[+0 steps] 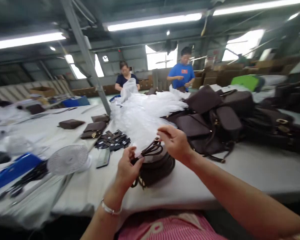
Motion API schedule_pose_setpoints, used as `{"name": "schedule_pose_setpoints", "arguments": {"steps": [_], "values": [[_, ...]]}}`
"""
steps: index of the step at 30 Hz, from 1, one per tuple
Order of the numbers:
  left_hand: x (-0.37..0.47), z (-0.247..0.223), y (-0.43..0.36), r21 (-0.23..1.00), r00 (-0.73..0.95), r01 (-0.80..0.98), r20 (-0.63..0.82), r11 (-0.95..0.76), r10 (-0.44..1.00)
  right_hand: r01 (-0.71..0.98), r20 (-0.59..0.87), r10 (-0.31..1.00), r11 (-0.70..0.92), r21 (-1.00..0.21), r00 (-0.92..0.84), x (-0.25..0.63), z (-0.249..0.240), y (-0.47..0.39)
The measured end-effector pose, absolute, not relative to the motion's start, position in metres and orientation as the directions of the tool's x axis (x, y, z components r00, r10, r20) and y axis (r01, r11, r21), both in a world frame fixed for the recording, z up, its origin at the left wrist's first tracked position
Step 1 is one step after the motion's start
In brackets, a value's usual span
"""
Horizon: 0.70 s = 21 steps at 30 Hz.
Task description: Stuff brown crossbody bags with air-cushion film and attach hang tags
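Note:
A dark brown bag [158, 171] stands on the white-covered table right in front of me. Above its top is a looped brown strap [152, 150], gathered into a bundle. My left hand [127, 166] is closed around the near end of that bundle, at the bag's left side. At the strap's far end, my right hand [173, 141] is pinched, thumb against fingers; what lies between the fingertips is too small to make out. A heap of thin clear plastic bags [142, 115] lies just beyond both hands.
Many brown bags [205, 123] are piled to the right. Left of the plastic are dark tags [113, 140], a phone [103, 158], small brown bags [93, 129], a fan [68, 160] and a blue tray [15, 171]. A metal post [90, 63] rises behind. Two co-workers stand across the table.

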<state>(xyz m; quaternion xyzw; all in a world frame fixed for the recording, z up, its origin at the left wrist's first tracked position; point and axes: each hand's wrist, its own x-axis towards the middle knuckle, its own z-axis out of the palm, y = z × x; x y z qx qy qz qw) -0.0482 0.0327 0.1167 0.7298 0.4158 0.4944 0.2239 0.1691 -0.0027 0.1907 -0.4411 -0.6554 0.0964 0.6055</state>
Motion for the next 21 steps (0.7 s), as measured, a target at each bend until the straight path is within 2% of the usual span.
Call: {"name": "schedule_pose_setpoints", "arguments": {"steps": [2,4,7,10,14,18,21], "values": [[-0.047,0.117,0.036,0.762,0.181,0.368,0.503,-0.533,0.845,0.474,0.696,0.7,0.564,-0.676,0.161,0.187,0.17,-0.012],[-0.043,0.119,0.034,0.727,0.173,0.413,0.529,-0.549,0.831,0.573,0.714,0.695,0.555,-0.603,0.078,0.199,0.149,-0.024],[-0.037,0.127,0.028,0.584,0.222,0.462,0.653,-0.668,0.724,0.713,0.714,0.664,0.61,-0.346,-0.222,0.204,0.122,-0.033],[-0.027,0.141,0.02,0.439,0.428,0.399,0.687,-0.805,0.587,0.757,0.607,0.654,0.641,-0.127,-0.451,0.198,0.104,-0.026],[-0.004,0.153,0.018,0.364,0.697,0.378,0.494,-0.852,0.52,0.789,0.56,0.665,0.613,-0.034,-0.493,0.187,0.087,-0.01],[0.013,0.153,0.032,0.269,0.729,0.538,0.328,-0.799,0.601,0.779,0.556,0.659,0.627,-0.034,-0.506,0.186,0.081,-0.008],[0.018,0.153,0.049,0.218,0.77,0.56,0.218,-0.799,0.599,0.784,0.579,0.635,0.62,0.012,-0.511,0.188,0.081,-0.015]]}}
